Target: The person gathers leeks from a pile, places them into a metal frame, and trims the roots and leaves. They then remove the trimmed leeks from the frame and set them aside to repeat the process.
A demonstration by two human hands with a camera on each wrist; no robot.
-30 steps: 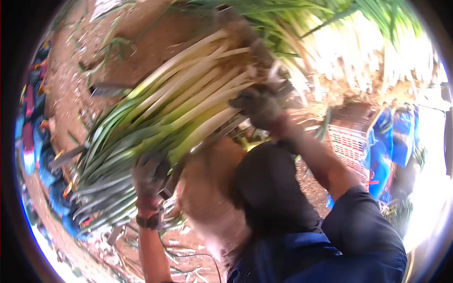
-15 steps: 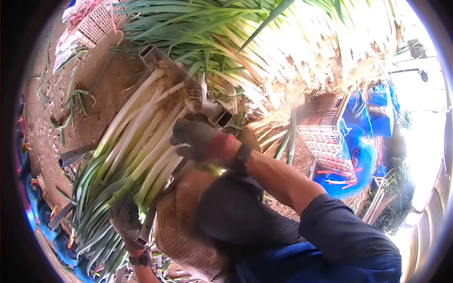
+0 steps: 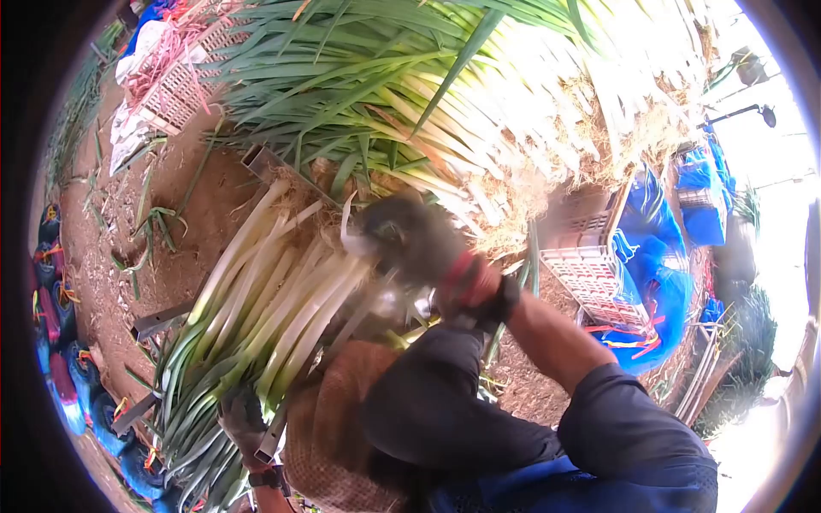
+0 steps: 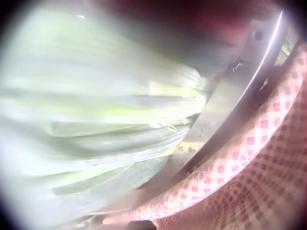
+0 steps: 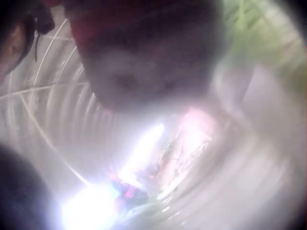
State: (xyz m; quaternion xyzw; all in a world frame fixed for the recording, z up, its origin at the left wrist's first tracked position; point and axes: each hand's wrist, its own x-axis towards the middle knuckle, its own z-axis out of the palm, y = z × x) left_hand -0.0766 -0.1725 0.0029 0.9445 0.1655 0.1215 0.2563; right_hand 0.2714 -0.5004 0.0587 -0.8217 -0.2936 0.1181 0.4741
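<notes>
A bunch of long leeks point(image 3: 274, 321) lies on a metal frame point(image 3: 286, 175), pale root ends up and green leaves toward the lower left. The gloved left hand point(image 3: 242, 419) rests against the leaves at their near edge, fingers extended over them. The left wrist view shows blurred leaves point(image 4: 120, 115) beside a metal bar point(image 4: 216, 112). My gloved right hand point(image 3: 415, 244), blurred by motion, is just right of the root ends, close to a whitish piece point(image 3: 357, 243); its finger grip is unclear. In the right wrist view the dark glove point(image 5: 148, 52) hides its fingers.
A large leek pile point(image 3: 479, 111) spans the top, roots to the right. Pink crates stand at upper left point(image 3: 175, 98) and right point(image 3: 590, 278), the latter near blue bags point(image 3: 663, 295). A woven sack point(image 3: 333, 427) lies by the leg; loose leaves point(image 3: 158, 227) litter the soil.
The right hand moved down off the leek stems, then right past the root ends. The left hand stays at the leaves. The head view has shifted, showing more of the upper-left crate.
</notes>
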